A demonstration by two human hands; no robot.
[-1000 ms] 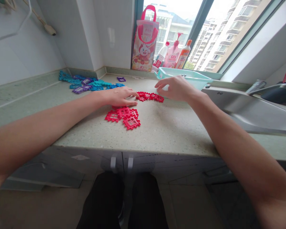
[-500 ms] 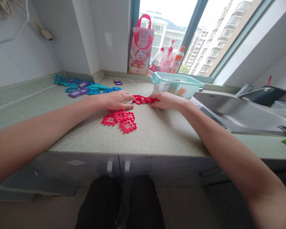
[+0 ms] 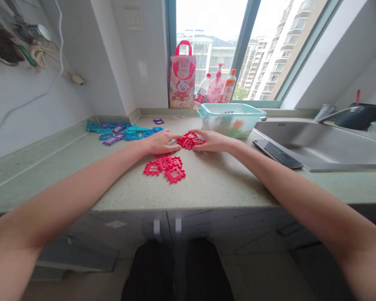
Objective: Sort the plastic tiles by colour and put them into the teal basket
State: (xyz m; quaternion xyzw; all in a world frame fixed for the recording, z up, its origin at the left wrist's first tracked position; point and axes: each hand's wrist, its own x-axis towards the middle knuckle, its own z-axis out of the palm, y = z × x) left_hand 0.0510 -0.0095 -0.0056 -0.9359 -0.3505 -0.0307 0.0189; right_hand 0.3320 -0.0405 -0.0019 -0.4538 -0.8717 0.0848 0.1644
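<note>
A small heap of red window-shaped plastic building pieces (image 3: 188, 141) lies on the countertop between my hands. My left hand (image 3: 160, 143) rests at its left side, fingers stretched out and thumb apart, the fingertips touching the edge. From the right, my right hand (image 3: 213, 141) has its fingers and thumb around the pieces on that side. Nearer to me is a second group of red window-shaped pieces (image 3: 174, 174), loosely overlapping. Blue and purple plastic pieces (image 3: 120, 133) are spread out beyond my left forearm, and a single purple piece (image 3: 158, 121) lies apart from them.
A pale turquoise plastic basket (image 3: 232, 109) stands behind my right hand. Right of it are a phone (image 3: 277, 154) and a steel sink (image 3: 329, 146). A pink handled bag (image 3: 182, 85) and several bottles (image 3: 216, 88) line the window. The countertop's front edge (image 3: 188, 207) is close to me.
The red pieces between my hands are gathered into a tighter heap, and my hands are nearer each other. The head view has shifted, showing more of the wall at left.
</note>
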